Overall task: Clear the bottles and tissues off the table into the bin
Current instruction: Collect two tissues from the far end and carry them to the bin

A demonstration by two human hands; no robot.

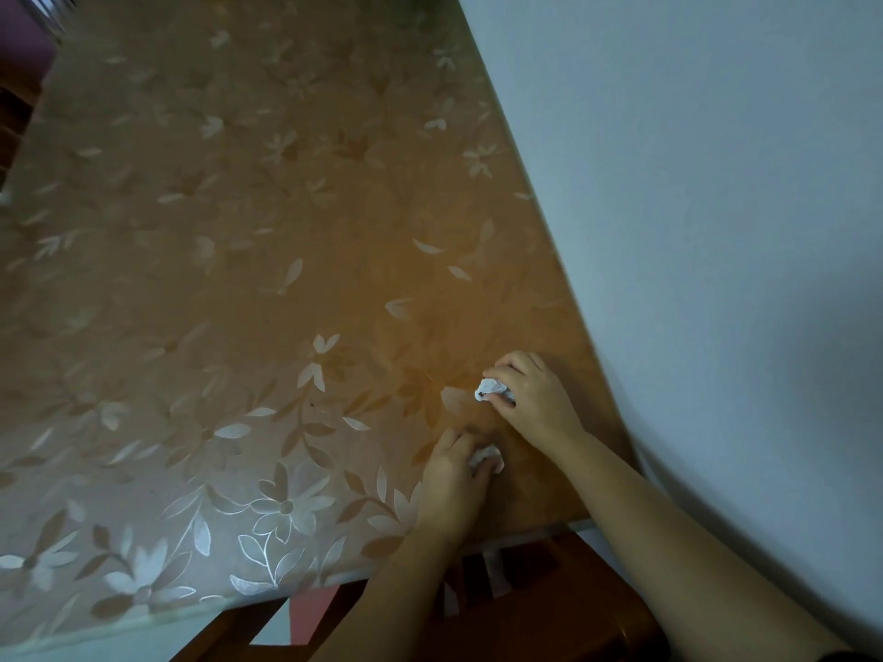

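Brown cloth printed with pale flowers is spread over the table (239, 279), which is set against a white wall (716, 183). A crumpled white tissue (494, 390) is pinched by the curled fingers of the right hand (535, 398), close to the table's right edge; whether it touches the cloth cannot be told. Just beside it, nearer the front edge, a second tissue (486, 457) is gripped by the curled fingers of the left hand (449, 489). Both wads are judged very light, soft and easily squashed, not fragile. A gentle pinch anywhere on the bulk should be enough, though a loose grip could let one be dropped. No bottle or bin is seen. Further out, both forearms are stretched over a wooden chair (549, 613).
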